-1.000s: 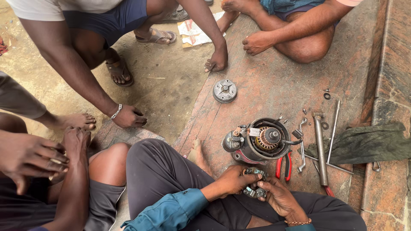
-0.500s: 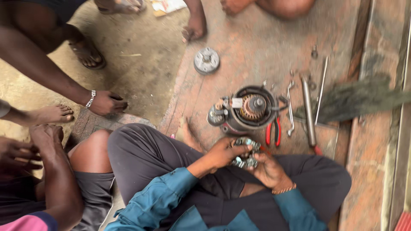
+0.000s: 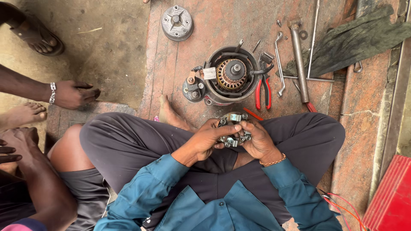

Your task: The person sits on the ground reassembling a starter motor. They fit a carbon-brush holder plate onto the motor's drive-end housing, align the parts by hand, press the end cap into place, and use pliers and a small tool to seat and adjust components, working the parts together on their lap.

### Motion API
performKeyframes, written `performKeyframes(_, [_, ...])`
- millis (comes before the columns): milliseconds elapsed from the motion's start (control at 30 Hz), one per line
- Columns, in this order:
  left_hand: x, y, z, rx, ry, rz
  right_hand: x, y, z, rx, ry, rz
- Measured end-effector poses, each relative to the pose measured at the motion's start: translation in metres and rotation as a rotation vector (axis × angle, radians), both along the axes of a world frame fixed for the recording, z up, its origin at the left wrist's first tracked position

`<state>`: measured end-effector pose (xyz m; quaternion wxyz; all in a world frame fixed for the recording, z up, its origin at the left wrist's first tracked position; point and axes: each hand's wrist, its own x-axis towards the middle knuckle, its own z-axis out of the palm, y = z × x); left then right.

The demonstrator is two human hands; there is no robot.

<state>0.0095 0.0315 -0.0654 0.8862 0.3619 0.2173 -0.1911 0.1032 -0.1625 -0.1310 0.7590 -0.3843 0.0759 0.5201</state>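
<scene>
Both my hands hold a small round metal brush-holder plate [image 3: 233, 128] with bolts and clips, just above my crossed legs in dark trousers. My left hand [image 3: 205, 139] grips its left side with the thumb on top. My right hand [image 3: 257, 139], with a thin bracelet at the wrist, grips its right side, fingers curled over the rim. Just beyond them, an opened motor housing [image 3: 229, 77] stands on the reddish floor, its copper commutator facing up.
A round metal end cap [image 3: 177, 22] lies farther off. Red-handled pliers [image 3: 263, 92], a bent wrench [image 3: 279, 64], a metal bar [image 3: 298, 60] and a dark cloth [image 3: 355, 38] lie right of the motor. Another person's hand [image 3: 72, 94] rests at left. A red box [image 3: 391, 196] sits at lower right.
The view has dropped and closed in on my lap, so the people at the top have left the frame. My hands still hold the plate in the same place.
</scene>
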Motion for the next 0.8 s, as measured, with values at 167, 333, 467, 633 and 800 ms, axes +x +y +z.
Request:
performKeyframes(167, [0.000, -0.003, -0.003, -0.025, -0.007, 0.016, 0.004, 0.000, 0.006, -0.118, -0.017, -0.037])
performKeyframes(333, [-0.004, -0.004, 0.014, -0.014, -0.118, -0.014, 0.003, -0.001, 0.018, 0.200, -0.139, -0.038])
performKeyframes(467, [-0.022, 0.002, 0.051, 0.097, -0.499, -0.129, 0.017, -0.002, 0.079, 0.291, -0.941, 0.295])
performKeyframes(633, [-0.034, 0.034, 0.077, 0.780, -1.177, -0.300, 0.023, -0.006, 0.170, 0.274, -1.835, 0.714])
performKeyframes(800, [-0.037, 0.049, 0.101, 1.165, -1.285, -0.350, 0.019, 0.000, 0.205, 0.122, -2.060, 0.733])
